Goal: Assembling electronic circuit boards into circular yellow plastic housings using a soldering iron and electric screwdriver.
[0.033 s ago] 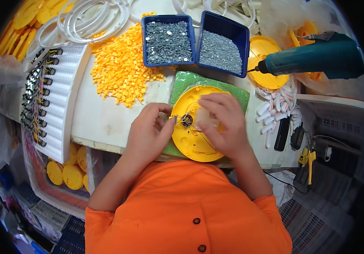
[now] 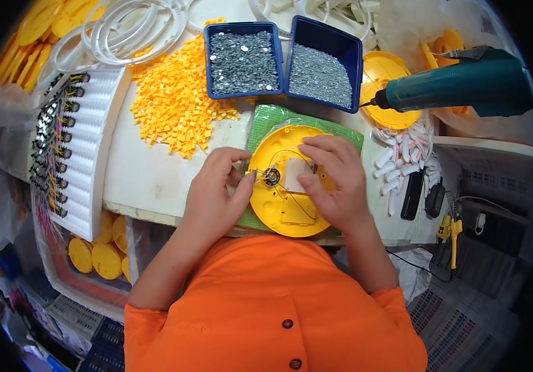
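A round yellow plastic housing (image 2: 266, 208) lies on the green mat (image 2: 347, 136) in front of me. A small round black part (image 2: 271, 177) sits inside it, with thin wires looping across the housing. Beside that part is a white rectangular block (image 2: 295, 175). My left hand (image 2: 217, 189) is at the left rim, thumb and fingers curled close together near the wire ends; what they pinch is too small to make out. Over the right half of the housing hovers my right hand (image 2: 337, 183), fingers apart, its thumb close to the white block.
Beyond the mat stand two blue bins of small metal parts (image 2: 244, 59) (image 2: 322, 71), beside a heap of yellow pieces (image 2: 173, 99). A teal power screwdriver (image 2: 458, 84) hangs at right above white cable bundles (image 2: 403, 158). A white foam tray (image 2: 96, 142) holds wired parts at left.
My right hand has shifted slightly right, its fingers spread from the white block, which now shows more plainly in the housing. My left hand stays at the left rim.
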`<state>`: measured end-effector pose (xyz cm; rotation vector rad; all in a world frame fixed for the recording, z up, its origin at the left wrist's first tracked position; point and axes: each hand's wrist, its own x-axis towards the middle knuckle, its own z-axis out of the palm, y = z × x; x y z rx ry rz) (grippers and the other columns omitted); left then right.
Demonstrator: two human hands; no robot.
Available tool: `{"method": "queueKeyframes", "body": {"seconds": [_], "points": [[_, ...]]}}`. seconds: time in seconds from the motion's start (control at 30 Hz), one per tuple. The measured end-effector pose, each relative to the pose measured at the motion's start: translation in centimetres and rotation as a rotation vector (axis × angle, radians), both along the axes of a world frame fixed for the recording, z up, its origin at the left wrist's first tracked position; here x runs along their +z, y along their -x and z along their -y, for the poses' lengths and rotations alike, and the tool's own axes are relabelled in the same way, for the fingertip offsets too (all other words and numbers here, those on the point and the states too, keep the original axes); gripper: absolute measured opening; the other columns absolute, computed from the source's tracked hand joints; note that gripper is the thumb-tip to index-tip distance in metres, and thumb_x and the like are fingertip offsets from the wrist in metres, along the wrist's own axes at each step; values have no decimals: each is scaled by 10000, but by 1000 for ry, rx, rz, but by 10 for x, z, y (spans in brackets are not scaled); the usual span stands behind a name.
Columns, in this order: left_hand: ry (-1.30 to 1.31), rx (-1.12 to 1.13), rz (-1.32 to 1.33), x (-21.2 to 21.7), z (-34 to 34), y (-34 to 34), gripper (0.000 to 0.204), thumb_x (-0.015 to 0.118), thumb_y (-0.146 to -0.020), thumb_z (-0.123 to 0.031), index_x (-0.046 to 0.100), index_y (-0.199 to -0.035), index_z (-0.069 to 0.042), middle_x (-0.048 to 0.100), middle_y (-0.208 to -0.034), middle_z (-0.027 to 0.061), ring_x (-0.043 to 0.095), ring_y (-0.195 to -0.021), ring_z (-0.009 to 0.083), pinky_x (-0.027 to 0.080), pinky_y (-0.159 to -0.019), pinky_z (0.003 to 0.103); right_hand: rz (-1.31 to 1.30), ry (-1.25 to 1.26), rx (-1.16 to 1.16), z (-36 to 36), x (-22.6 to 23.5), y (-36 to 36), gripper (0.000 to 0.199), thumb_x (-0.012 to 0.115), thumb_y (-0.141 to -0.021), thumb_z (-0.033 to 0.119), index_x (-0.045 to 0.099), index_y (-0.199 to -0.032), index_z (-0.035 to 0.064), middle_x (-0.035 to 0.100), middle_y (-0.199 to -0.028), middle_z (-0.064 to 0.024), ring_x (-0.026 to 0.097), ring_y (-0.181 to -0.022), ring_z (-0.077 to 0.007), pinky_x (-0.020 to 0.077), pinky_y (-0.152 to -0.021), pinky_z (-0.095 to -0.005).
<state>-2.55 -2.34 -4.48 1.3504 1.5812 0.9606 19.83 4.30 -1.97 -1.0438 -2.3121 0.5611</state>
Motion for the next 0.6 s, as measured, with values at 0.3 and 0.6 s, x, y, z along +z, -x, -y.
{"method": "queueKeyframes", "body": {"seconds": [0.3, 0.6], "points": [[-532, -604, -481, 9, -34, 11, 414, 654, -690, 14, 668, -1086, -108, 676, -1125, 30, 577, -1205, 288, 440, -960, 438, 269, -129, -76, 22, -13, -21, 480, 722, -847, 376, 678, -1213, 68, 596, -1287, -133, 543, -1195, -362, 415, -1040, -489], [-445, -561, -524, 10, -29, 10, 382, 570, -731, 36, 678, -1081, -73, 693, -1100, 75, 547, -1255, 331, 376, -1052, 473, 146, -246, -298, 7, -17, -57, 233, 715, -849, 243, 687, -969, 45, 642, -986, -128, 605, -968, -328, 472, -880, -449]]}}
